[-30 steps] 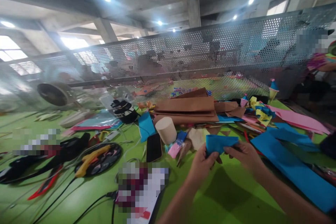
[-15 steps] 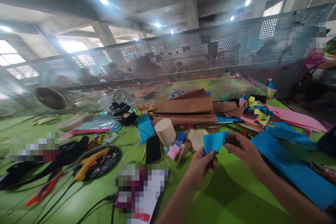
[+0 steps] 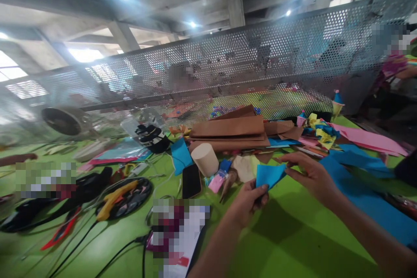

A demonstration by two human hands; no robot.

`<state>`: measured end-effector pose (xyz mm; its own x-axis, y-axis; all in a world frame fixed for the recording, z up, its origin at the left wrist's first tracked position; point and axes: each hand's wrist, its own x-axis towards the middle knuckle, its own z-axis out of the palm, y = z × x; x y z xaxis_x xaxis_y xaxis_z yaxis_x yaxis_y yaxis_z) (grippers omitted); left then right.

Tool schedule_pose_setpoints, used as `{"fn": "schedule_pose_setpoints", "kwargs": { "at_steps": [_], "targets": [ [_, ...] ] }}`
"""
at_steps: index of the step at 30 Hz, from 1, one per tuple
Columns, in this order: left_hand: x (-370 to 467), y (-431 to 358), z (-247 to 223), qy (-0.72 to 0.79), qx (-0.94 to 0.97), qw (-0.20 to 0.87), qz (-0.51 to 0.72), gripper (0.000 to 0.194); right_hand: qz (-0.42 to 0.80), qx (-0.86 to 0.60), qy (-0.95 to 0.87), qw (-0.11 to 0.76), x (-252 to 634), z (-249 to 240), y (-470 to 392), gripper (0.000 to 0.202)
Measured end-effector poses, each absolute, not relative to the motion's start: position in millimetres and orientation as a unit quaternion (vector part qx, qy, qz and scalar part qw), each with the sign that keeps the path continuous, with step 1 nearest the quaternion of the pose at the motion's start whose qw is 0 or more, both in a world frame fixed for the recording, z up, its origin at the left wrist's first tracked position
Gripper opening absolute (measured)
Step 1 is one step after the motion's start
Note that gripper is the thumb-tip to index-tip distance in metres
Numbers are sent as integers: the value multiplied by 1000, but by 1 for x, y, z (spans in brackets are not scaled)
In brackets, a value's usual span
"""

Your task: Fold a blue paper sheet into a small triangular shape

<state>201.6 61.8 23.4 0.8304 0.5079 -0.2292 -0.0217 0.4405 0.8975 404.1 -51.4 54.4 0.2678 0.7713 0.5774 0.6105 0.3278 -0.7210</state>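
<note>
A small piece of blue paper (image 3: 269,176) is held up above the green table, folded or cut to a point on its right side. My left hand (image 3: 252,197) pinches its lower left part between thumb and fingers. At the pointed right end, the fingertips of my right hand (image 3: 304,173) are closed on the paper's tip. Behind the paper lie a beige sheet (image 3: 243,169) and small packets, one pink (image 3: 217,182). A large blue sheet (image 3: 368,195) spreads out to the right of my right hand.
A roll of white paper (image 3: 204,159) stands behind a dark phone (image 3: 191,181). Brown sheets (image 3: 228,132) are stacked at the back. On the left lie a yellow glue gun (image 3: 115,197) on a dark round dish, cables and red-handled scissors (image 3: 61,230). A perforated metal screen (image 3: 208,69) borders the table.
Both hands and the blue paper have shifted slightly right in the picture. The paper's right end looks more drawn to a point. At the far left, another person's arm has come into view.
</note>
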Motion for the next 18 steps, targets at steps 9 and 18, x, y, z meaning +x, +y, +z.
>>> {"fn": "schedule_pose_setpoints", "kwargs": {
  "at_steps": [9, 18],
  "targets": [
    [198, 71, 24, 245, 512, 811, 139, 57, -96, -567, -736, 357, 416, 62, -60, 16],
    [196, 75, 23, 231, 474, 841, 120, 57, -297, -510, -766, 254, 413, 61, -63, 23]
  ]
}}
